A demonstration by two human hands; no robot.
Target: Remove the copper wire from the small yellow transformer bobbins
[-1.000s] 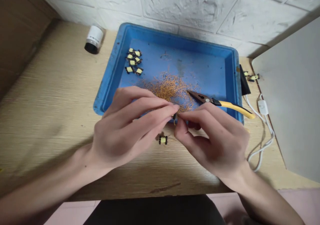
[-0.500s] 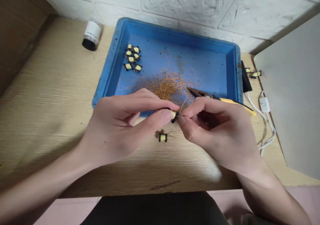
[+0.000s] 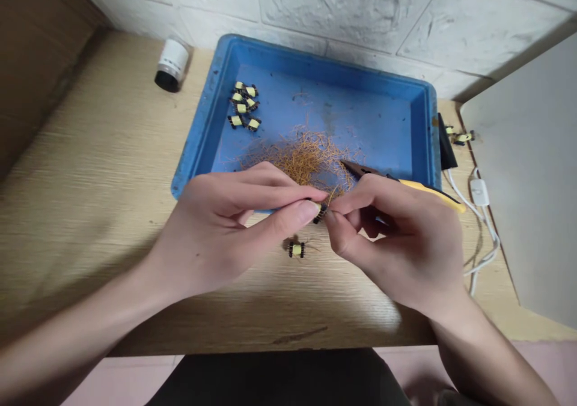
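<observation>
My left hand (image 3: 234,226) pinches a small transformer coil (image 3: 320,212) between thumb and forefinger; its black pinned end and a bit of yellow tape show. Against that end, my right hand (image 3: 392,232) is closed in a pinch on a thin wire lead of the coil. Another copper-coloured wire (image 3: 332,194) sticks up between the hands. Below them on the table lies a second coil (image 3: 296,249), yellow in the middle with black pinned ends and loose leads. Behind my right hand, pliers (image 3: 421,187) with yellow handles rest across the tray's edge, partly covered.
A blue tray (image 3: 193,131) holds a heap of wire clippings (image 3: 306,157) and several finished-looking coils (image 3: 242,108) at its left. A white bottle with a black cap (image 3: 172,63) stands back left. At right are more coils (image 3: 463,137) and a white cord with a switch (image 3: 479,192).
The whole view has shifted slightly, so the things appear a little farther right. Both hands keep their pinch, and the held coil has barely turned.
</observation>
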